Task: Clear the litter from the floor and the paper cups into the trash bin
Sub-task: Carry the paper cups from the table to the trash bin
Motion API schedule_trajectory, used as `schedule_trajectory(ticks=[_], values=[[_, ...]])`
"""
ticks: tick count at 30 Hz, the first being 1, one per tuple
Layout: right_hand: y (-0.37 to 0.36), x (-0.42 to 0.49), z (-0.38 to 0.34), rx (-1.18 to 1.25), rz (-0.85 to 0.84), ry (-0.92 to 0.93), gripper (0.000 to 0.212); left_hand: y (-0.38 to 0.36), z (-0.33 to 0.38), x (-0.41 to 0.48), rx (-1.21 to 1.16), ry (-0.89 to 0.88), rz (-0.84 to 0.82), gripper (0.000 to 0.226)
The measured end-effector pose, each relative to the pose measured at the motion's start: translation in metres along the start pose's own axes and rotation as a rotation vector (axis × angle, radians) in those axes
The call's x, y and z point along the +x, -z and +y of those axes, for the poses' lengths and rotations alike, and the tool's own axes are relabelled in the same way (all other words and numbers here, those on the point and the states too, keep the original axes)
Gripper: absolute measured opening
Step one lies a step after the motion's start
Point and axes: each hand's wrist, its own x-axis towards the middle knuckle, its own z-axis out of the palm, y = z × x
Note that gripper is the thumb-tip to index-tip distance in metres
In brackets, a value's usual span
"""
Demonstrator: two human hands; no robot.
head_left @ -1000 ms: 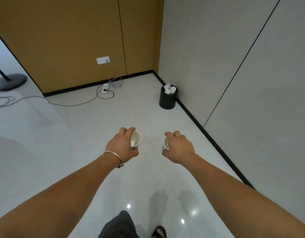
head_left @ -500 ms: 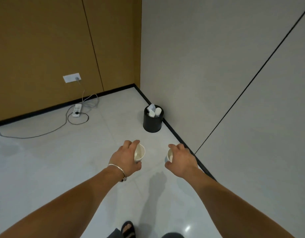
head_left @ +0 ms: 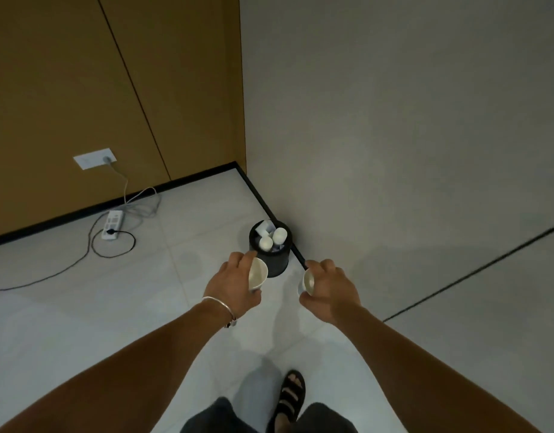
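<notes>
A round black trash bin stands on the floor against the grey wall, near the room's corner. White paper cups and crumpled paper fill its top. My left hand grips a white paper cup, its mouth turned towards me, just in front of the bin's left side. My right hand holds a second, smaller-looking paper cup to the right of the bin. Both hands hover above the floor, a short way in front of the bin.
A white power strip with grey and black cables lies on the floor at the left, plugged into a wall socket. Brown panels form the far wall and a grey wall runs along the right. My sandalled foot shows below.
I have walked closer to the bin, which now sits just beyond my hands. Both hands still hold their cups and have risen towards the bin.
</notes>
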Motion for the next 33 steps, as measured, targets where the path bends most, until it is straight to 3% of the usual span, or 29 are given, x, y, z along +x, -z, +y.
schedule_trajectory(ticks=[7, 14, 24, 28, 33], values=[[0.030, 0.140, 0.021, -0.068, -0.085, 0.052, 0.073, -0.014, -0.012, 0.116, -0.080, 0.115, 0.002, 0.083], [-0.004, 0.300, 0.035, -0.042, -0.156, 0.025, 0.071, -0.069, -0.062, 0.260, -0.151, 0.135, -0.079, 0.081], [-0.158, 0.522, 0.081, 0.036, -0.139, 0.013, 0.072, -0.247, -0.154, 0.441, -0.125, 0.049, -0.134, 0.079], [-0.231, 0.576, 0.106, 0.014, -0.132, 0.079, 0.073, -0.340, -0.179, 0.480, -0.123, 0.064, -0.068, 0.080], [-0.294, 0.604, 0.131, -0.045, -0.156, 0.198, 0.075, -0.419, -0.205, 0.497, -0.038, 0.098, -0.029, 0.061]])
